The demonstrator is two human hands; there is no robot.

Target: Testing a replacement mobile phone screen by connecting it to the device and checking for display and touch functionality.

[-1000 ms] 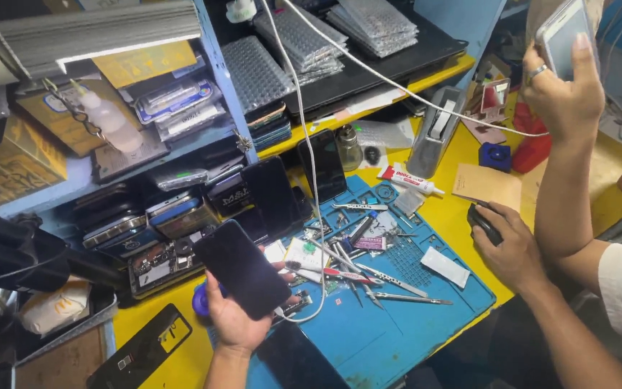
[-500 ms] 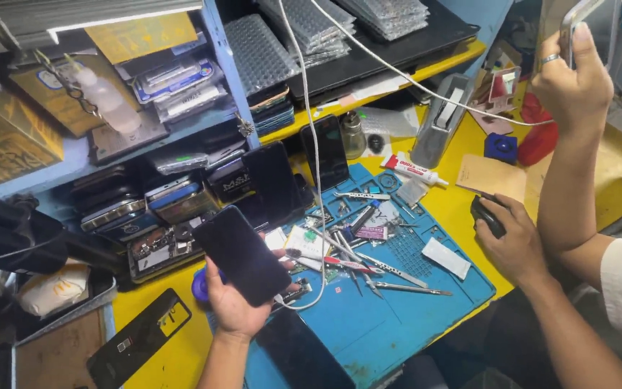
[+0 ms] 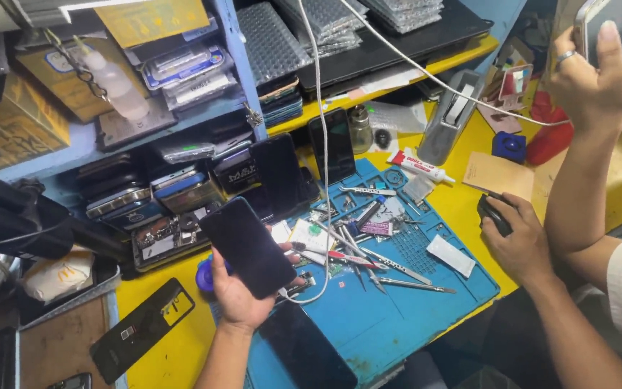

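Blue mat on the yellow counter is covered in tweezers, with a white tube just beside it. Shelf behind is stacked with phones.

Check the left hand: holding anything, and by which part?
The left hand holds a black smartphone by its lower end, thumb on one long edge.

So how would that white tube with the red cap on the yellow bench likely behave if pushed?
The white tube lies on its side beside the blue mat, so it may roll a little. It looks thin and probably light. The flattened end likely stops it rolling far.
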